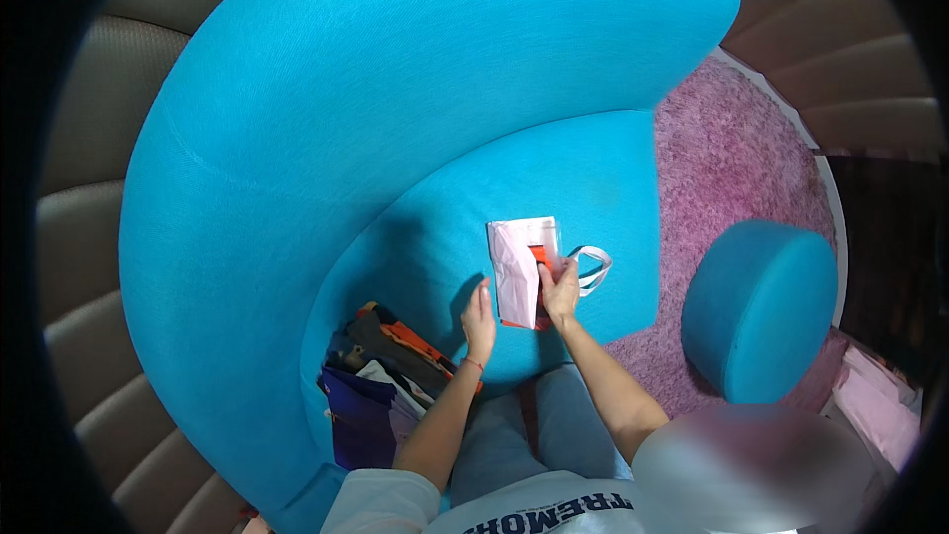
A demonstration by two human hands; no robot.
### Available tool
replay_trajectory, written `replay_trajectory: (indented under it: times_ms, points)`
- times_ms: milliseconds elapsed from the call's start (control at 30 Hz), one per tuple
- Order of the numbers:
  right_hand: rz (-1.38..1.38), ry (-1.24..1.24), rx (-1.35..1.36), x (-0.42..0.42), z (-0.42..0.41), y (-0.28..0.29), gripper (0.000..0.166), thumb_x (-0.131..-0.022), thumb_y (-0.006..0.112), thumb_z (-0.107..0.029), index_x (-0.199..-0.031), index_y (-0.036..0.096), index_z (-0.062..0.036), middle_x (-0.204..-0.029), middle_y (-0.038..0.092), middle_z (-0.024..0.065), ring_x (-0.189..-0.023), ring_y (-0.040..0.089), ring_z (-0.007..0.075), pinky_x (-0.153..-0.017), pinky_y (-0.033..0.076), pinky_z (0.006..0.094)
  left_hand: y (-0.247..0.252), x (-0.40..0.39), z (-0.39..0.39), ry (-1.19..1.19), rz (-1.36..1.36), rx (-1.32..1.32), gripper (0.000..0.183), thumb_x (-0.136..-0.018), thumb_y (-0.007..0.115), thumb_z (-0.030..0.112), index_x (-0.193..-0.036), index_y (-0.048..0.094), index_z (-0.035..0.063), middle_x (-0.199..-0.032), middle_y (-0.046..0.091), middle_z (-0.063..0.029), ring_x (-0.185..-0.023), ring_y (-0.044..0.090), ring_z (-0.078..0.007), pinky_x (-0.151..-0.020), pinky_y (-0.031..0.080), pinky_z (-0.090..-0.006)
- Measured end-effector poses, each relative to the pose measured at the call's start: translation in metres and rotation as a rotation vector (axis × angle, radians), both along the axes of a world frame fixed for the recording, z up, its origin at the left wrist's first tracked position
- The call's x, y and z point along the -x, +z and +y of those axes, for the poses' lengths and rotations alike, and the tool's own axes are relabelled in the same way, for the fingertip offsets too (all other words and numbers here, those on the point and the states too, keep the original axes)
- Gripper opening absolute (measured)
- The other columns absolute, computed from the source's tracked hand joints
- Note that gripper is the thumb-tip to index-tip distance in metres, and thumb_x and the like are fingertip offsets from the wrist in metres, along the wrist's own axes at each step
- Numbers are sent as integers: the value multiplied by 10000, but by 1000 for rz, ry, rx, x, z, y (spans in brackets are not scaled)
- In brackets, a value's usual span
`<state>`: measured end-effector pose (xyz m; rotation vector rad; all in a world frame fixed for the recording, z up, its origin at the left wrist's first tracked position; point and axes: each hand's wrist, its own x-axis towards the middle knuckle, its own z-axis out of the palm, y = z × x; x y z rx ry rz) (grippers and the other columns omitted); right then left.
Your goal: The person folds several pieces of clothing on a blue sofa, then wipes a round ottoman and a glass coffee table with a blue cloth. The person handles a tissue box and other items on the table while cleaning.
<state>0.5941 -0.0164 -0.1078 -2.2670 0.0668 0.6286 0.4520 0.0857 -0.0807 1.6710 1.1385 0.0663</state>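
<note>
On the seat of a curved turquoise sofa (593, 163) lies a pale pink bag (513, 267), folded over something orange and dark (539, 254). My right hand (561, 293) grips the bag's right side and the orange item, thumb on top. A white handle loop (595, 271) sticks out to the right of that hand. Just left of the bag, my left hand (480, 317) is raised with nothing in it, its fingers extended. A pile of folded fabric pieces in grey, orange and white (382, 345) rests at the lower left, with a purple one (363, 415) at its near end.
A round turquoise ottoman (764, 311) stands on a pink shaggy rug (726, 156) at the right. Pink fabric (875, 400) lies at the lower right. The sofa's tall curved backrest (415, 52) surrounds the seat at the far and left sides, with padded brown panels (81, 237) behind it.
</note>
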Motion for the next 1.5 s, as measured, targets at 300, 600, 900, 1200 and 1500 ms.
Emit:
replay_trajectory:
  times_ms: [300, 600, 900, 1200, 1500]
  points:
    - [108, 102, 44, -14, -23, -45, 269, -862, 777, -147, -1043, 675, 23, -912, 751, 193, -754, 716, 330, -722, 551, 418, -68, -17, 25, 63, 416, 358, 794, -843, 737, 622, -1337, 575, 22, -1152, 698, -168, -1060, 676, -332, -910, 530, -426]
    - [529, 11, -574, -22, -4, -1, 129, -980, 672, -90, -1063, 707, 3, -921, 727, 25, -766, 647, 86, -684, 540, 247, 21, -41, 34, 325, -185, 973, 609, -920, 728, 61, -1433, 420, -51, -1344, 585, -180, -1221, 616, -278, -999, 546, -372]
    - [247, 98, -239, -30, -37, 119, 840, -928, 707, -524, -1495, 393, 11, -1390, 539, 203, -1192, 555, 276, -926, 522, 381, 120, 18, 13, 387, -511, 1084, 498, -896, 696, -23, -1370, 545, -10, -1291, 652, -92, -1200, 626, -199, -1021, 503, -343]
    - [885, 409, -618, 54, -40, 235, 907, -857, 828, -248, -1556, 309, 7, -1490, 482, 195, -1303, 552, 278, -1085, 474, 398, 165, 116, -43, 423, -475, 978, 498, -885, 734, 9, -1352, 563, -14, -1241, 674, -87, -1122, 661, -188, -970, 531, -322]
    - [915, 177, -509, 196, -62, 247, 645, -838, 792, 20, -1418, 511, -3, -1315, 644, 138, -1180, 637, 248, -1015, 530, 393, 215, 276, -62, 550, -374, 199, 415, -951, 720, 153, -1326, 619, 8, -1188, 718, -93, -1082, 672, -193, -943, 516, -301]
